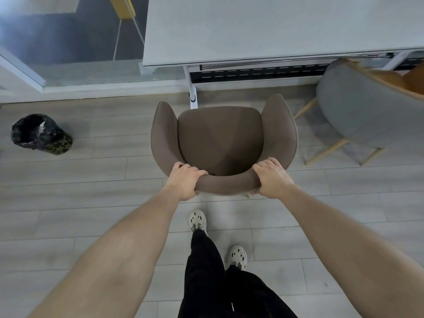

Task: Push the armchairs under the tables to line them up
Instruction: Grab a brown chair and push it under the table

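Observation:
A brown upholstered armchair (220, 136) stands on the floor directly in front of me, facing the white table (263, 31). Its arms end a little short of the table's near edge. My left hand (184, 181) grips the left part of the curved backrest top. My right hand (271, 177) grips the right part of the same backrest. A grey armchair (358, 111) with pale wooden legs sits to the right, its front tucked under the table edge.
The table's white leg and foot (192, 92) stand just ahead of the brown chair's left side. A bin lined with a black bag (40, 134) sits on the floor at left. A glass partition (68, 42) runs behind it. My feet in pale clogs (198, 221) are behind the chair.

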Available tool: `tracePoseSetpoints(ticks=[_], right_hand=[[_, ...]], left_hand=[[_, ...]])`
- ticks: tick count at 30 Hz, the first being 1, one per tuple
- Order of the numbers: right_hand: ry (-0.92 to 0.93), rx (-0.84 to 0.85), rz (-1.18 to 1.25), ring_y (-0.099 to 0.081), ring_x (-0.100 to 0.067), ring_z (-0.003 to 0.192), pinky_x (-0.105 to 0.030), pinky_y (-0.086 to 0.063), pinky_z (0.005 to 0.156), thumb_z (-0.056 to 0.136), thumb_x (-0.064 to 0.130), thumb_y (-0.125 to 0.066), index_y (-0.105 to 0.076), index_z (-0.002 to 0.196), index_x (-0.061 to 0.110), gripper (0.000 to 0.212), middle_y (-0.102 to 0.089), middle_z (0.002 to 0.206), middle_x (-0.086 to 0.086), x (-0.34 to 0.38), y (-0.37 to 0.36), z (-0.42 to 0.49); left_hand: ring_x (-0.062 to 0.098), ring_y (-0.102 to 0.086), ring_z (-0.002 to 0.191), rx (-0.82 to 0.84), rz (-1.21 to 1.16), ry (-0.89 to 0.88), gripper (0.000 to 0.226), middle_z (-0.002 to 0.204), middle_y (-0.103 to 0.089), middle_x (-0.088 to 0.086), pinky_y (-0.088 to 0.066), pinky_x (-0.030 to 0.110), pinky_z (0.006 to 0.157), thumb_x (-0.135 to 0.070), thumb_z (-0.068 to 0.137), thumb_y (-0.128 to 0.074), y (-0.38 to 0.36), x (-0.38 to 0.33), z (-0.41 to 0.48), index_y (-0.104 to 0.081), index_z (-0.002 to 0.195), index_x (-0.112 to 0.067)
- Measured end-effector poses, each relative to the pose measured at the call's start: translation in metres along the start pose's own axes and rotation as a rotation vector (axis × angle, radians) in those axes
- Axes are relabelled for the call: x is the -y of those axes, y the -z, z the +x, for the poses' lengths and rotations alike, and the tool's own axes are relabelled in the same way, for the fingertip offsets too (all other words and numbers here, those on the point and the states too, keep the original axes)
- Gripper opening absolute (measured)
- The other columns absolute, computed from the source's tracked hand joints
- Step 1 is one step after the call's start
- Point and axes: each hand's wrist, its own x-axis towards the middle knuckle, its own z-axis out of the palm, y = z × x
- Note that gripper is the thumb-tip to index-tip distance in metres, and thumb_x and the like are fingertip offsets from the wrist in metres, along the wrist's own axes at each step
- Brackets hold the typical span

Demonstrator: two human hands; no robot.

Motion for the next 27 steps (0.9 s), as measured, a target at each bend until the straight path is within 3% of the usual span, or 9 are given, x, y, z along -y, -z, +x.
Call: tracePoseSetpoints(ticks=[10,27], right_hand=[[-0.022,0.063,0.022,-0.052,-0.027,0.129,-0.044,-0.024,0.126,0.079,0.056,-0.082,-0.056,0.133,0.02,0.07,-0.061,0.129,-0.001,-0.018,0.011,0.03],[-0.037,0.028,0.028,-0.053,-0.029,0.126,-0.044,-0.024,0.125,0.078,0.061,-0.08,-0.057,0.131,0.02,0.071,-0.061,0.126,-0.001,-0.034,0.02,0.058]], left_hand=[[0.02,-0.061,0.124,-0.009,0.003,0.004,0.075,0.132,-0.07,-0.015,-0.034,0.046,0.113,-0.052,0.076,-0.085,0.015,0.012,0.031,-0.053,0.144,-0.049],[0.019,-0.06,0.125,-0.051,-0.001,0.018,0.073,0.128,-0.07,-0.015,-0.032,0.045,0.115,-0.055,0.075,-0.085,0.028,0.021,0.062,-0.054,0.141,-0.049]])
